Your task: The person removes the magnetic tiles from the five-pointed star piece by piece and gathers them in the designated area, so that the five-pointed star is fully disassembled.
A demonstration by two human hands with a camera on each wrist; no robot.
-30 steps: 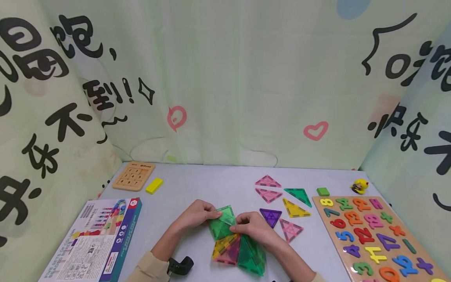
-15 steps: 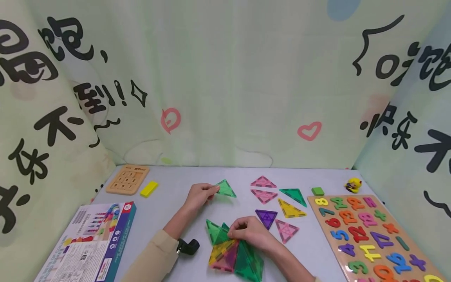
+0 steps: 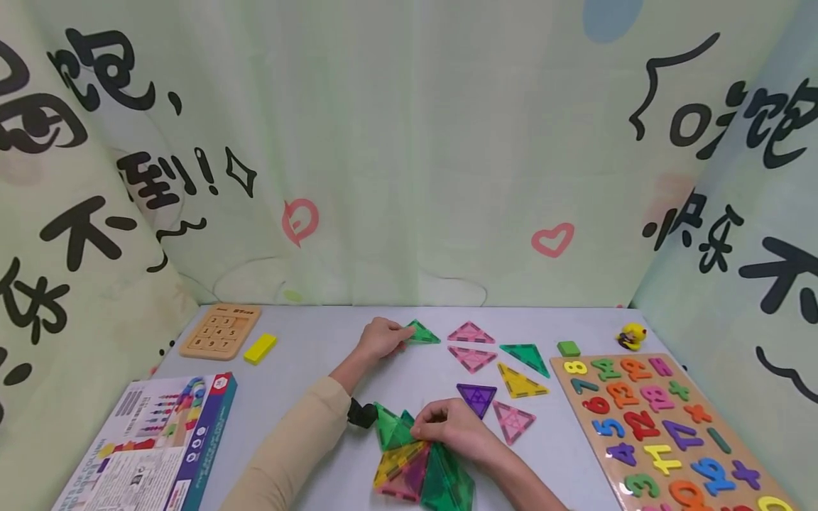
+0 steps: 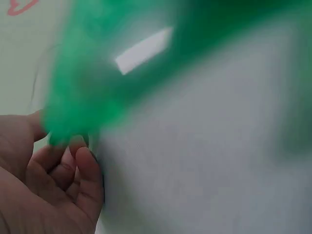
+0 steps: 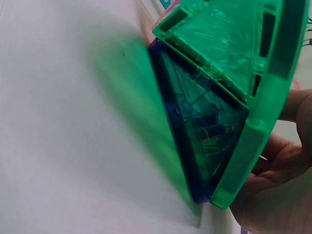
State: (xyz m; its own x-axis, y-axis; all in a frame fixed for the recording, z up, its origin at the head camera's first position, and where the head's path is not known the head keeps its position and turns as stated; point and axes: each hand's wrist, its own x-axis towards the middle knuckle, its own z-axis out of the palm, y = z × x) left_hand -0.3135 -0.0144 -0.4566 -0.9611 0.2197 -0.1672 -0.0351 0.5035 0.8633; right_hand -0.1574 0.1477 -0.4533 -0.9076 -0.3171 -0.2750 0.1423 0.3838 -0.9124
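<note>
My left hand is stretched to the back of the table and pinches the left corner of a green triangular magnetic tile. Blurred green plastic crosses the top of the left wrist view. Near the front, my right hand holds the top of a built shape of magnetic tiles, with green, yellow and pink see-through panels. The right wrist view shows a dark blue triangle joined to green panels of this shape, the right fingers behind it.
Loose triangular tiles lie at centre right: pink, green, yellow and purple. A number board lies right, with a green block and yellow duck behind. Left are a box, wooden puzzle and yellow block.
My left hand has taken the green triangle off the top of the built shape and carried it to the back, beside the pink tiles. My right hand has stayed on the shape.
</note>
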